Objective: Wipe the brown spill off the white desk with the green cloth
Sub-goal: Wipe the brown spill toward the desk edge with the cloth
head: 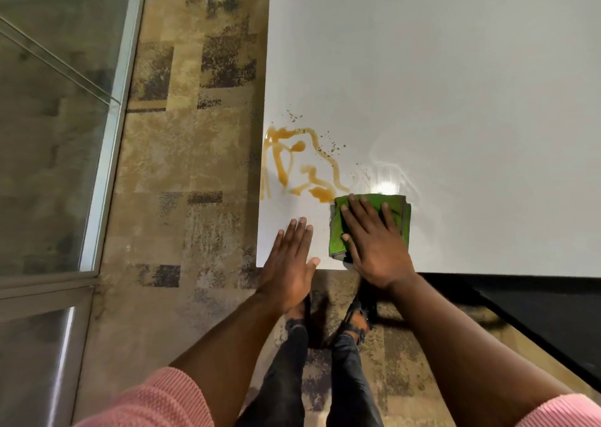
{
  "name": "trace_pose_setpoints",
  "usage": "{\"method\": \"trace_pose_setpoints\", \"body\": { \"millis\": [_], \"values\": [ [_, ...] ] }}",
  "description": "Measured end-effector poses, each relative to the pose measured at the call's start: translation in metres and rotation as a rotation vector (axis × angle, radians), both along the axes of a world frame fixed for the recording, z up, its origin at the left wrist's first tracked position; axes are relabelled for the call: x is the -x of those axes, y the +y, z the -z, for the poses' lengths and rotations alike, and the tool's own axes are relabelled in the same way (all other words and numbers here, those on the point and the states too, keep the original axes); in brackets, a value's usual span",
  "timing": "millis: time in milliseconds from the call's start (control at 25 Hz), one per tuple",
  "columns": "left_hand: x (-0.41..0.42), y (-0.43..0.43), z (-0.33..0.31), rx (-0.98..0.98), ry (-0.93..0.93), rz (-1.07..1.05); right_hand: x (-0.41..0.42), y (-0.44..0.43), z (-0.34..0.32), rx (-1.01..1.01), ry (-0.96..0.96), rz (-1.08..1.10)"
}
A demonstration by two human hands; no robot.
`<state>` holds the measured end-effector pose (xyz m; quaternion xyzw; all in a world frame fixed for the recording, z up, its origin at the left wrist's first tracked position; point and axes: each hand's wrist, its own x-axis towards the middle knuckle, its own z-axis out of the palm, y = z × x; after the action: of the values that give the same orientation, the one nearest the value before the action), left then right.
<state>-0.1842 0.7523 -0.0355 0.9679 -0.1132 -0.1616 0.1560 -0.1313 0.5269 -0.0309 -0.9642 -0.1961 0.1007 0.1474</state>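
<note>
Wipe barely begun, by the look of it. The brown spill sits near the left edge of the white bench, left of frame centre: looping trails, a few fatter pools, and a scatter of fine specks above and to its right. Nearly all of it appears intact. A wet, shiny patch lies just above the cloth, right of the spill; whether that is a wiped area or only glare I cannot tell. The folded green cloth lies flat on the bench just below and right of the spill, its upper left corner touching or almost touching the lowest pool. It is roughly rectangular, long axis running from the near bench edge away up the frame, slightly tilted, with the folded layers showing along its left and lower sides. The right hand rests palm-down on it, fingers spread and extended toward the spill, pressing rather than gripping; nothing is pinched. The left hand lies flat on the bare bench by the near edge, below the spill, fingers straight and together, holding nothing, probably bracing. Remaining, in my judgement: essentially the whole spill, trails, pools and specks, up to the bench's left edge.
</note>
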Motion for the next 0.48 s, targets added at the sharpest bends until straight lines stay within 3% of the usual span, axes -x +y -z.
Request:
{"method": "trace_pose_setpoints", "body": {
  "millis": [480],
  "values": [
    [-0.054,0.032,0.038,-0.163,-0.147,0.144,-0.022,0.023,0.037,0.063,-0.062,0.191]
  ]
}}
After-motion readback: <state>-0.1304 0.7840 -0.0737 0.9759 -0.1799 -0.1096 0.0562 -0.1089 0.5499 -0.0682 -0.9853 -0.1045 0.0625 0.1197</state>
